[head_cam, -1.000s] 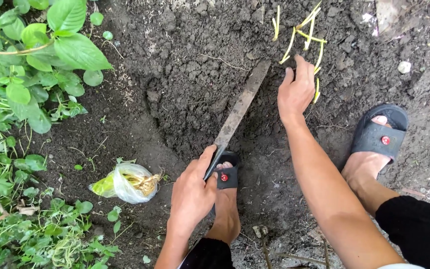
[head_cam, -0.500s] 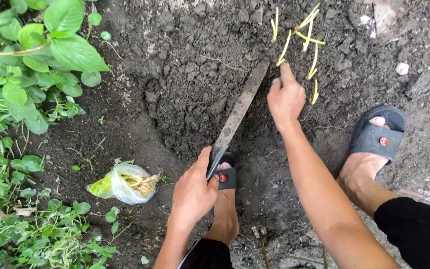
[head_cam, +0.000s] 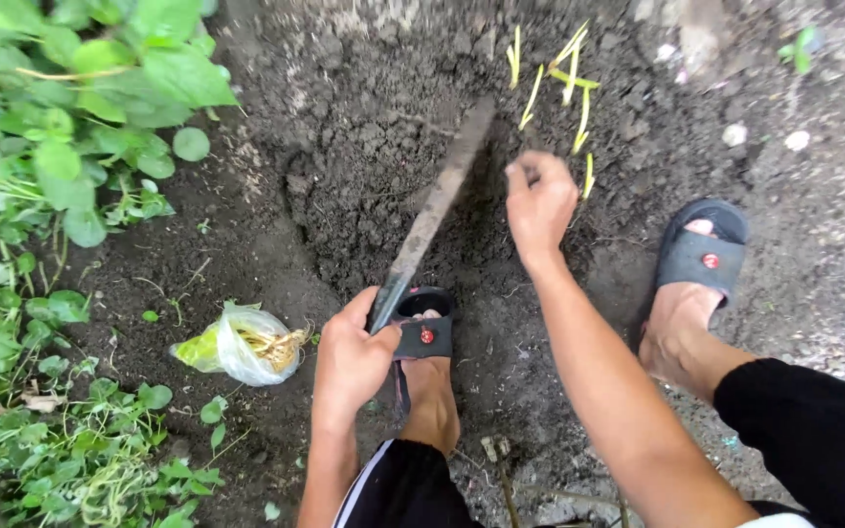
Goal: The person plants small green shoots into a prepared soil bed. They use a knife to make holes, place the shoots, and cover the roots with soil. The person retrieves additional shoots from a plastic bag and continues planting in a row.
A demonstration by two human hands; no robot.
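left hand (head_cam: 349, 357) wrapped round the handle of a long flat blade (head_cam: 432, 210) (tip in the dug soil (head_cam: 364, 147) at 12 o'clock), right hand (head_cam: 538, 203) curled loosely just beside yellow sprouts (head_cam: 579, 117) at 1 o'clock

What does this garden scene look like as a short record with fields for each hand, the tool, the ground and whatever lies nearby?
left hand: closed around the handle of the long blade
right hand: curled just above loose soil, right of the blade; contents not visible
long blade: flat, dirty, angled up and away into the dug soil
yellow stems: scattered on soil beyond the right hand
plastic bag: on ground left of the left hand
feet: black sandals
left edge: leafy green plants
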